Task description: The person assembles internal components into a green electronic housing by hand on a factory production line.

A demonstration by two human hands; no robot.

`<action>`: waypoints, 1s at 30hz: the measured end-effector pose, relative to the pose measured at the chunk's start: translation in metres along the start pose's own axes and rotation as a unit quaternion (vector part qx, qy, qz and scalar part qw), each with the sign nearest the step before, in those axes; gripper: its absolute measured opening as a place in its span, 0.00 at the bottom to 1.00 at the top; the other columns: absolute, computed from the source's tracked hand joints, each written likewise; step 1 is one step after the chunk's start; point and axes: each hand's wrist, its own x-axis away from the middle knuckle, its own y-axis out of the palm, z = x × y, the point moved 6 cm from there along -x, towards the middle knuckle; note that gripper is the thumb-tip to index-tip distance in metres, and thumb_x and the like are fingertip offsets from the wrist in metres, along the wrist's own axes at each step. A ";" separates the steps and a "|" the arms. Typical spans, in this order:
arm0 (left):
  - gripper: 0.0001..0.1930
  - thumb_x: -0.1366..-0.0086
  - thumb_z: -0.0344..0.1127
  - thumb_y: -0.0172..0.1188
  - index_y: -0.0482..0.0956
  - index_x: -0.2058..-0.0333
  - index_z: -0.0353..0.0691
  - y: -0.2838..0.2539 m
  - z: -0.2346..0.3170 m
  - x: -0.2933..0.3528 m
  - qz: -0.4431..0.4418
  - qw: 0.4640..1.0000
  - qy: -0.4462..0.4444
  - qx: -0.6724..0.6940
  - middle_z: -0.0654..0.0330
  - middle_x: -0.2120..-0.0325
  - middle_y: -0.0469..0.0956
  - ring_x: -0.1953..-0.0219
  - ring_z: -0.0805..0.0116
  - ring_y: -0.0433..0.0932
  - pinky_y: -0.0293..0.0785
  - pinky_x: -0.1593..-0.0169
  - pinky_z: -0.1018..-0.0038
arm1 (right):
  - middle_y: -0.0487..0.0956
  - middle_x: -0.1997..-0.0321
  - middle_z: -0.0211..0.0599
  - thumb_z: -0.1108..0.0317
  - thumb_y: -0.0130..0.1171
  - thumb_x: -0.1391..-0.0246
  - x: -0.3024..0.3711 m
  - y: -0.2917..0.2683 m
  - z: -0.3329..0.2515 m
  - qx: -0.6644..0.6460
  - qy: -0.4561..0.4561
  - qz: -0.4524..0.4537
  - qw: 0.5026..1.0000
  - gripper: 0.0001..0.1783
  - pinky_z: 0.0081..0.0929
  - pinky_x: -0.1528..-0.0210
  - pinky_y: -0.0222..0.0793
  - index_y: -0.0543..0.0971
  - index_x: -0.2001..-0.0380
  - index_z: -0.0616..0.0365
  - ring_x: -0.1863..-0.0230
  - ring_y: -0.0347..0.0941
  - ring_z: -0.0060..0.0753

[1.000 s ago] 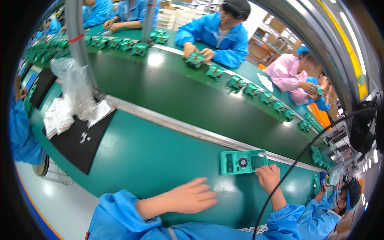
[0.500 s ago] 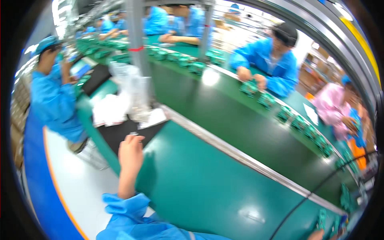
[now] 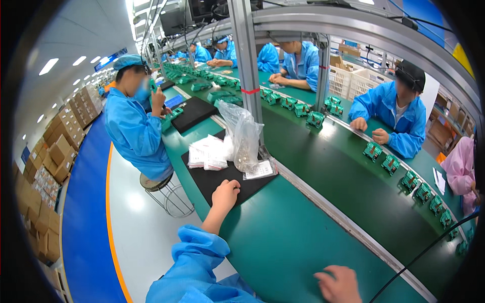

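Note:
My left hand (image 3: 226, 195) rests at the near edge of a black mat (image 3: 251, 186), its fingers curled together; whatever they may hold is hidden. Just beyond it on the mat lie a stack of small white packets (image 3: 207, 153), a clear plastic bag (image 3: 244, 139) of small metallic parts, and a flat clear packet with a white label (image 3: 259, 170). Low in the picture, my right hand (image 3: 339, 284) hovers over or touches the green tabletop (image 3: 283, 237), fingers bent and apart, with nothing visible in them.
A metal rail (image 3: 348, 230) divides my tabletop from a dark green belt (image 3: 323, 174). Green device housings (image 3: 390, 163) line its far side, where co-workers sit. A metal post (image 3: 246, 76) rises beyond the bag. A black cable (image 3: 429, 250) crosses at right. A co-worker (image 3: 135, 121) sits left.
The view has swung left and steadied. My right hand has come away from green housings at the lower right onto the tabletop. A small pale thing earlier at my left fingertips no longer shows.

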 end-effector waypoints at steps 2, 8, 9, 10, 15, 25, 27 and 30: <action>0.02 0.52 0.33 0.55 0.72 0.76 0.46 0.008 -0.001 -0.008 -0.013 0.999 0.014 -0.033 0.59 0.77 0.68 0.72 0.61 0.71 0.67 0.69 0.68 | 0.68 0.62 0.37 0.70 0.53 0.62 -0.019 0.022 -0.012 -0.017 -0.082 -0.022 0.996 0.16 0.34 0.65 0.60 0.71 0.64 0.50 0.63 0.65 0.40; 0.04 0.50 0.28 0.48 0.71 0.75 0.37 0.025 0.064 0.020 -0.098 0.983 0.150 -0.040 0.50 0.72 0.70 0.69 0.53 0.73 0.71 0.69 0.63 | 0.67 0.64 0.39 0.74 0.54 0.63 -0.028 0.042 0.010 -0.140 -0.044 0.116 0.982 0.17 0.32 0.66 0.62 0.70 0.64 0.55 0.67 0.65 0.41; 0.06 0.50 0.28 0.47 0.71 0.73 0.37 0.027 0.105 0.042 -0.200 0.972 0.124 -0.013 0.49 0.70 0.69 0.68 0.51 0.71 0.68 0.65 0.62 | 0.67 0.65 0.38 0.75 0.54 0.62 -0.024 0.043 0.026 -0.188 0.045 0.142 0.971 0.16 0.29 0.67 0.62 0.70 0.64 0.57 0.68 0.65 0.38; 0.08 0.49 0.28 0.46 0.69 0.69 0.36 0.048 0.124 0.070 -0.252 0.942 0.190 0.117 0.49 0.68 0.68 0.64 0.53 0.69 0.66 0.61 0.64 | 0.67 0.66 0.37 0.76 0.54 0.61 -0.021 0.045 0.034 -0.246 0.123 0.160 0.948 0.16 0.26 0.68 0.63 0.69 0.64 0.58 0.69 0.65 0.35; 0.04 0.45 0.30 0.43 0.61 0.71 0.37 0.061 0.244 0.146 -0.352 0.795 0.320 0.377 0.52 0.73 0.65 0.68 0.53 0.67 0.63 0.66 0.66 | 0.67 0.69 0.33 0.75 0.51 0.54 -0.006 0.042 0.083 -0.357 0.207 0.235 0.880 0.10 0.17 0.69 0.62 0.69 0.65 0.61 0.70 0.64 0.23; 0.04 0.49 0.30 0.47 0.62 0.74 0.38 0.077 0.236 0.151 -0.256 0.846 0.304 0.356 0.49 0.77 0.66 0.73 0.46 0.66 0.60 0.71 0.60 | 0.67 0.70 0.35 0.77 0.51 0.56 -0.015 0.034 0.096 -0.269 0.158 0.231 0.921 0.03 0.19 0.69 0.61 0.69 0.75 0.63 0.71 0.65 0.26; 0.04 0.50 0.30 0.47 0.63 0.74 0.38 0.078 0.236 0.152 -0.247 0.850 0.312 0.344 0.49 0.77 0.67 0.73 0.47 0.66 0.61 0.71 0.61 | 0.67 0.71 0.36 0.78 0.51 0.57 -0.015 0.037 0.095 -0.282 0.160 0.232 0.917 0.02 0.19 0.69 0.61 0.69 0.76 0.63 0.72 0.64 0.27; 0.05 0.50 0.29 0.48 0.64 0.73 0.39 0.076 0.235 0.153 -0.238 0.850 0.315 0.348 0.51 0.77 0.67 0.73 0.49 0.67 0.62 0.71 0.62 | 0.66 0.72 0.36 0.79 0.51 0.57 -0.012 0.039 0.095 -0.359 0.210 0.223 0.882 0.02 0.19 0.69 0.61 0.69 0.77 0.63 0.71 0.64 0.28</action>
